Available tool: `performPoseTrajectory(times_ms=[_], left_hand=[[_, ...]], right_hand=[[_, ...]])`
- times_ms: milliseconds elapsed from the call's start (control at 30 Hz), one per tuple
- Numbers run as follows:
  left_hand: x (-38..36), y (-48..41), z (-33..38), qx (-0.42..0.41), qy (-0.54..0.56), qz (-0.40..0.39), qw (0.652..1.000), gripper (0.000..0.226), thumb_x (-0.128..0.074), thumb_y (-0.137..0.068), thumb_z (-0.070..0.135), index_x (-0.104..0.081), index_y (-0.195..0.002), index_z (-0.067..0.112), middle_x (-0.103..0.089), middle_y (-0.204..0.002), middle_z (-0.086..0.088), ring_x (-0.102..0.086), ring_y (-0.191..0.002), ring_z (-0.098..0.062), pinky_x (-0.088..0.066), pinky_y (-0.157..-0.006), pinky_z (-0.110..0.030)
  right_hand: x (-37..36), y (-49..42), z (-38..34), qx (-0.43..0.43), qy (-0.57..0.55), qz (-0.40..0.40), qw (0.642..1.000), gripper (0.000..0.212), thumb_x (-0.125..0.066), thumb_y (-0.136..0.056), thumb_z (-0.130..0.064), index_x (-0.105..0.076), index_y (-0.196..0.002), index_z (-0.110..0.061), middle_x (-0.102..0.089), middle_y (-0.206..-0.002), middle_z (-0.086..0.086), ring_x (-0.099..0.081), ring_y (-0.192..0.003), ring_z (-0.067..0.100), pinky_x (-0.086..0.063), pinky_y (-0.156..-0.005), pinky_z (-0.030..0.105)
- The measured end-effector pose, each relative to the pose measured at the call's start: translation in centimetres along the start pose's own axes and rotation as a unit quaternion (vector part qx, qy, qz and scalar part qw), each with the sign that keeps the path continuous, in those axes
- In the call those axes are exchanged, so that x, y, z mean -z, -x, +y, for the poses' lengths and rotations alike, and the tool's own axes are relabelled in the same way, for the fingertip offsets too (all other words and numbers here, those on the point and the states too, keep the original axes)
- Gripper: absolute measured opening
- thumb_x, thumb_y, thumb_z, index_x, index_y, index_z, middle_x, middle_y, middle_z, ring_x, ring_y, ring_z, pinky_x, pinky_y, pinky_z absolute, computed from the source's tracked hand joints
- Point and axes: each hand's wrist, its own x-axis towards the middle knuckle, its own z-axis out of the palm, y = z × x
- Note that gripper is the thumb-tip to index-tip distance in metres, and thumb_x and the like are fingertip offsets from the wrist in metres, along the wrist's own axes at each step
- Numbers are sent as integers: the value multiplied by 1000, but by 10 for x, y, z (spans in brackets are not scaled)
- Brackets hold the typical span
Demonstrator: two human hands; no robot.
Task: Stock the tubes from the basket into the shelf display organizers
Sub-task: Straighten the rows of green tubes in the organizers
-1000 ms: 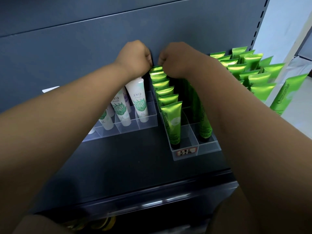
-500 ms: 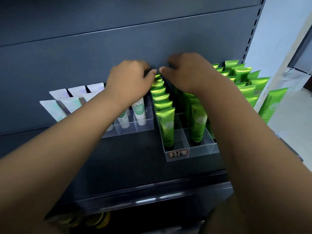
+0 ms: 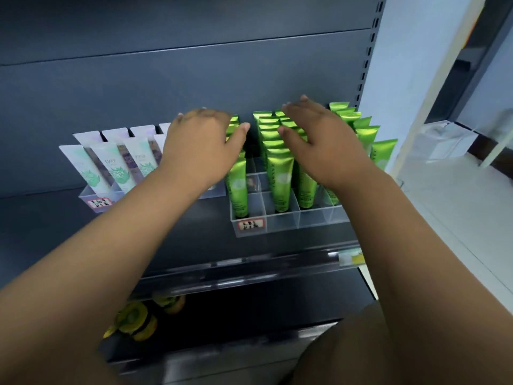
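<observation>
Green tubes [image 3: 280,176] stand in rows in a clear stepped organizer [image 3: 280,220] on the dark shelf. White tubes [image 3: 113,168] with green leaf prints fill a second clear organizer [image 3: 91,197] to the left. My left hand [image 3: 200,145] hovers over the gap between the two organizers, fingers relaxed, holding nothing. My right hand [image 3: 319,140] is spread flat above the green tubes, palm down, also holding nothing. Part of both tube rows is hidden behind my hands. The basket is not in view.
The shelf's front rail [image 3: 222,273] runs below the organizers, with a yellow-green label [image 3: 351,258] at its right end. Round yellow-green items [image 3: 136,320] lie on the lower shelf. A white wall and pale floor are at the right.
Both hands have pulled back from the rear of the green rows and opened out. The view has drawn back, showing more of the shelf and the lower level.
</observation>
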Motion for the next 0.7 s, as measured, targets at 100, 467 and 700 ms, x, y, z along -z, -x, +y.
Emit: performPoseTrajectory(times_ms=[100,467,700], left_hand=[[0,9,16,19,16,-5,1000,56,-34,-96,57,-65,-92,11,-69,-95,-13,-59,-98,-38,-50,-86,-46],[-9,10,36,35,123,7,992,35,-50,-95,47,-75,-95,22,-72,-87,2,-62,-96,-28,-50,-85,-40],[-18,12,37,-37,113,-45,992,19,-66,-85,38,-77,-97,28,-73,-92,9,-61,-104,-23,-42,-103,-49]], right_hand=[[8,13,8,-14,-8,0,1000,43,-52,-102,-34,-59,-139,-13,-55,-147,4,-35,-148,20,-34,-113,32],[22,15,3,-65,-58,-10,996,37,-71,-90,-31,-70,-126,-23,-60,-142,-2,-39,-143,5,-29,-105,17],[13,20,8,3,-18,-38,999,16,-71,-85,-24,-77,-98,-18,-70,-112,0,-61,-114,22,-48,-98,36]])
